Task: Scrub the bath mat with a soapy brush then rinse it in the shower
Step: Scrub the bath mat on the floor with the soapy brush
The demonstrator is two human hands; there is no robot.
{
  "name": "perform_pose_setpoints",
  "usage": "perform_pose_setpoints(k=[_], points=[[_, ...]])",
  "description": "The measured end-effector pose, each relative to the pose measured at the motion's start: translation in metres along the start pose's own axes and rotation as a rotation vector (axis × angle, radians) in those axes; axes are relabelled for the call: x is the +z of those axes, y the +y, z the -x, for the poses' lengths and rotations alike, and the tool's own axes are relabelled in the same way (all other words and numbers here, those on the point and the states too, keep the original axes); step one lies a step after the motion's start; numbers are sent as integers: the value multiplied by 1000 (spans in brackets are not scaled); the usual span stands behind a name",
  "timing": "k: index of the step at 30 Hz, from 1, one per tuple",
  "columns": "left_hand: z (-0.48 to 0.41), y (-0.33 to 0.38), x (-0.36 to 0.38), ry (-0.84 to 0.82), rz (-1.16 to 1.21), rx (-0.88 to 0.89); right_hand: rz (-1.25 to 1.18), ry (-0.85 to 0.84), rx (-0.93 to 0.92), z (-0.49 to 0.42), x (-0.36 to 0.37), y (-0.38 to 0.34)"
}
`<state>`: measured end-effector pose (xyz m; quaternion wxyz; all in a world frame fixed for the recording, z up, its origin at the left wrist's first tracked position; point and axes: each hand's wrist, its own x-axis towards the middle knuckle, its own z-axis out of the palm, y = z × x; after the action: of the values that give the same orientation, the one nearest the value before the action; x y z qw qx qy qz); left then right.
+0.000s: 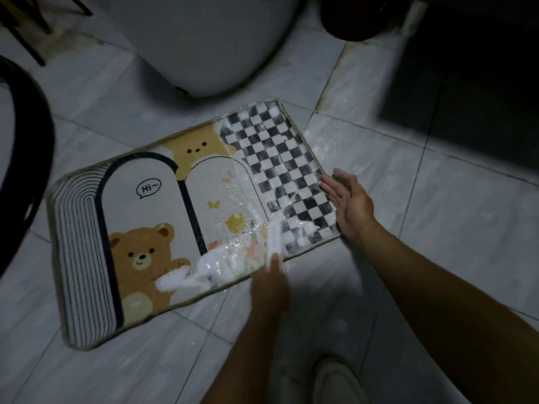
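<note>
A bath mat (145, 217) with brown bears, a "Hi~" bubble and a black-and-white checker panel lies flat on the tiled floor. White foam covers its near edge and right half. My left hand (269, 287), blurred by motion, grips a white brush (274, 240) whose head lies on the foamy part near the mat's front edge. My right hand (348, 199) has straight fingers and rests against the mat's right edge beside the checker panel.
A white toilet base (204, 42) stands just behind the mat. A dark curved object (26, 158) rises at the left. A dark round container (354, 17) sits at the back right, beside a dark unlit area. My light shoe (335, 380) shows at the bottom.
</note>
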<state>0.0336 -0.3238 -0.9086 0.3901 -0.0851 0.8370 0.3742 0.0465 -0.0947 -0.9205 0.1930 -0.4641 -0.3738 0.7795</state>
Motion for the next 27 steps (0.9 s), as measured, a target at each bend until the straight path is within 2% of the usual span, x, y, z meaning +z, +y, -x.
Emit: perform_pose_setpoints(k=[2, 6, 8, 11, 13, 15, 17, 20, 23, 25, 27], points=[[3, -13, -32, 45, 63, -57, -61, -15, 23, -1, -6, -2], [-7, 13, -5, -117, 193, -178, -74, -68, 48, -2, -9, -4], [-3, 48, 34, -212, 143, -171, -84, -53, 73, -4, -9, -5], [5, 72, 68, -365, 258, -64, -78, -35, 74, -5, -10, -6], [2, 71, 54, -315, 189, -122, -80, -51, 74, -4, -10, -10], [-4, 51, 21, -198, 38, -144, -128, -68, 85, 0, -13, -14], [-2, 38, -7, -137, 88, -141, -208, -76, 117, 1, -17, -16], [-9, 54, 31, -126, 179, -160, -246, -87, 140, 0, -23, -15], [-7, 75, 85, -225, 116, -119, -241, -66, 138, 0, -23, -14], [-13, 74, 84, -237, 39, -77, -222, -74, 124, 2, -21, -12], [-20, 63, 52, -177, -74, -30, -208, -80, 120, 0, -21, -8]])
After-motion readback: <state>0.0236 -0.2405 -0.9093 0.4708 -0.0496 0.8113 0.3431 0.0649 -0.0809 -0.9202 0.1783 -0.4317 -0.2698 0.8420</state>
